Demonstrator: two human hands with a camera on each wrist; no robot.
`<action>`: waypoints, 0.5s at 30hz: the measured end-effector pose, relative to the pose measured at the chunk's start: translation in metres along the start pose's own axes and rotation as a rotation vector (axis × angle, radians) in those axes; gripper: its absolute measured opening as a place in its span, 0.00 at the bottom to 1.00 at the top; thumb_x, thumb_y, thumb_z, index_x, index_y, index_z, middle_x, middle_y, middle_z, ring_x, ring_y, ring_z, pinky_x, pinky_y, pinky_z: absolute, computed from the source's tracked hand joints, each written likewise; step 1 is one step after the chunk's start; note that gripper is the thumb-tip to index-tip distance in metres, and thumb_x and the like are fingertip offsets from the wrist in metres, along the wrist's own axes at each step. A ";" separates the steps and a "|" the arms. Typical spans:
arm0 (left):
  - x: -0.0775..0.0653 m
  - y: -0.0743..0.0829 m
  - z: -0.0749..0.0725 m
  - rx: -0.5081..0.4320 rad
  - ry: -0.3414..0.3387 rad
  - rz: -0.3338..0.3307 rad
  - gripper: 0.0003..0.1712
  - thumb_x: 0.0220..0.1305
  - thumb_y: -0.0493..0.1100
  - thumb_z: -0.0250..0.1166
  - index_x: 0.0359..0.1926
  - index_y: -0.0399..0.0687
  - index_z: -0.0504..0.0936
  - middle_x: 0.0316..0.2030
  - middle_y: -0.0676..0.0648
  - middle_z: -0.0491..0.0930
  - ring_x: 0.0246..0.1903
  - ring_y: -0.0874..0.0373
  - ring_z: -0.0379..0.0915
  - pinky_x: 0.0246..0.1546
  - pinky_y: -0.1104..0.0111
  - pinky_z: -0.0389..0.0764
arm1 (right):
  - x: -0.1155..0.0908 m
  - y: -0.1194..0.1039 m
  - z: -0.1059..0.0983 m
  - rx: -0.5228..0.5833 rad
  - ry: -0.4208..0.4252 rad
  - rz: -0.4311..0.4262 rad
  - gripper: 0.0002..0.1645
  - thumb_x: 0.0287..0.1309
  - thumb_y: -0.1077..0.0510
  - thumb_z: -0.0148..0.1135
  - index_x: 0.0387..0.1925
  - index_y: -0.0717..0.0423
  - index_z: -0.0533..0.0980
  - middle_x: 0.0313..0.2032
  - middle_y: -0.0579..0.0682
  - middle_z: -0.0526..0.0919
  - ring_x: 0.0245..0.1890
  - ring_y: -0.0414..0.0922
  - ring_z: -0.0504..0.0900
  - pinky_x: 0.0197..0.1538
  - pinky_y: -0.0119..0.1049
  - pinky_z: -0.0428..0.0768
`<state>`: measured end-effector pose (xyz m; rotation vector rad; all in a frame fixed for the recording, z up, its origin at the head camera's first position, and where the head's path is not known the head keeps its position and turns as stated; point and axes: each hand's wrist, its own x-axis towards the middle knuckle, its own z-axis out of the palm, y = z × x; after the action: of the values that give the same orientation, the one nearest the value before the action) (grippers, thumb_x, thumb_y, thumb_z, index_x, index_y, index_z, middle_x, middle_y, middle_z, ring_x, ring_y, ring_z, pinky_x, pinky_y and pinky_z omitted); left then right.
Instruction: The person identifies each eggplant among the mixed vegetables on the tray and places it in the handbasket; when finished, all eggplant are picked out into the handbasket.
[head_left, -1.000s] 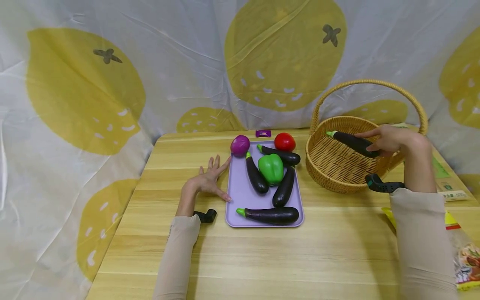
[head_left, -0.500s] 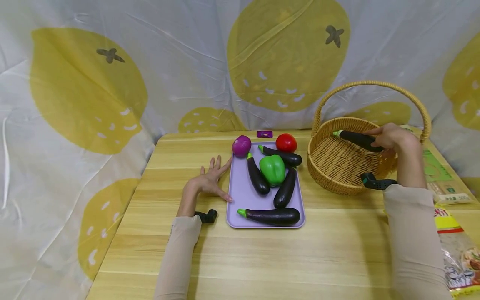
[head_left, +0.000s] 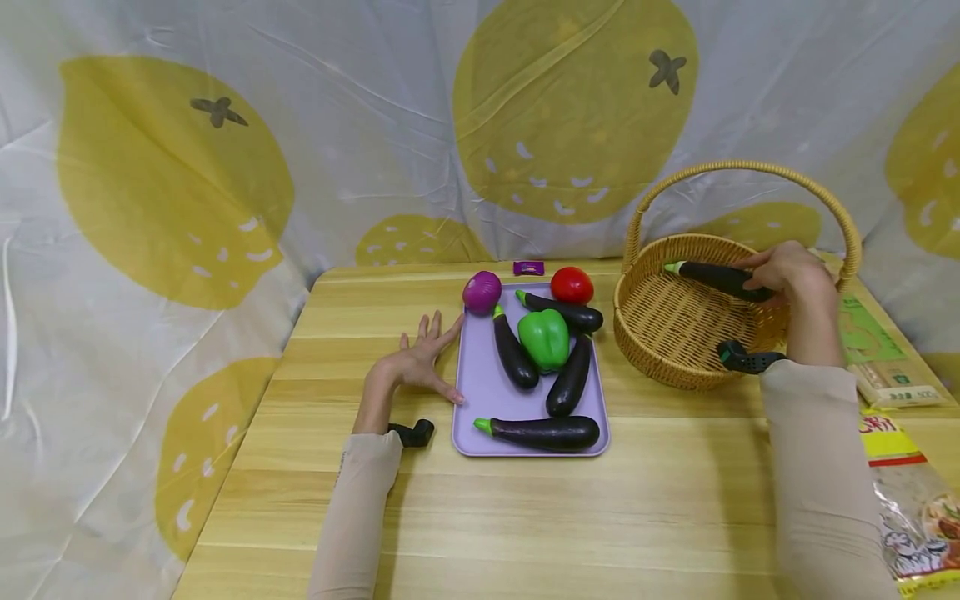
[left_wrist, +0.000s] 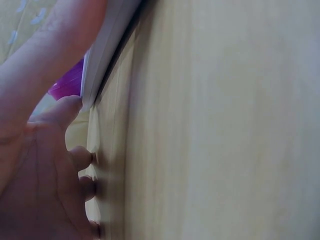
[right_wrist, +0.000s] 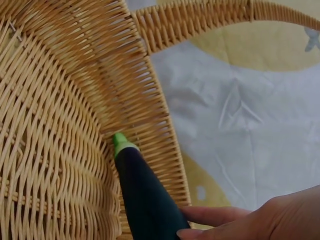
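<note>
My right hand (head_left: 787, 271) pinches an eggplant (head_left: 720, 281) by its thick end, inside the wicker basket (head_left: 652, 358). In the right wrist view the green stem of that eggplant (right_wrist: 145, 195) points at the basket's inner wall (right_wrist: 150, 115). My left hand (head_left: 420, 358) lies spread at the left edge of the lilac tray (head_left: 480, 408), its thumb and index finger touching the rim. On the tray are a green bell pepper (head_left: 543, 340), several more eggplants (head_left: 545, 433), a purple onion (head_left: 482, 292) at the far left corner and a red tomato (head_left: 572, 286) at the far right.
A small purple wrapped packet (head_left: 528, 267) lies behind the tray. The basket's tall handle (head_left: 738, 165) arches above the right hand. To the right lie a green-and-tan package (head_left: 885, 350) and a yellow-edged food bag (head_left: 911, 508). A lemon-print cloth (head_left: 360, 108) hangs behind the table.
My right hand has carried the eggplant slightly right and lower into the basket, and the right forearm has swung left. The left hand stays at the tray.
</note>
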<state>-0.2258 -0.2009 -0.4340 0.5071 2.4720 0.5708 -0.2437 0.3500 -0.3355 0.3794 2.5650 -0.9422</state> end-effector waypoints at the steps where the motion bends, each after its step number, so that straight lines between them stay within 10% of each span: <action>1: 0.000 0.000 0.000 0.003 0.000 0.000 0.83 0.45 0.61 0.84 0.83 0.63 0.29 0.80 0.36 0.13 0.79 0.39 0.04 0.74 0.33 0.16 | 0.001 0.001 0.001 0.002 0.013 0.000 0.32 0.70 0.67 0.57 0.72 0.67 0.61 0.71 0.82 0.54 0.24 0.44 0.81 0.35 0.42 0.87; 15: 0.003 -0.003 0.000 0.015 -0.007 0.009 0.84 0.44 0.62 0.84 0.83 0.62 0.28 0.79 0.35 0.13 0.79 0.38 0.04 0.74 0.32 0.16 | 0.016 0.008 0.011 0.009 0.029 0.100 0.27 0.66 0.69 0.61 0.66 0.68 0.73 0.70 0.80 0.61 0.23 0.44 0.84 0.36 0.42 0.89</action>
<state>-0.2288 -0.2022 -0.4373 0.5256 2.4701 0.5540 -0.2517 0.3505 -0.3548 0.5227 2.5423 -0.9193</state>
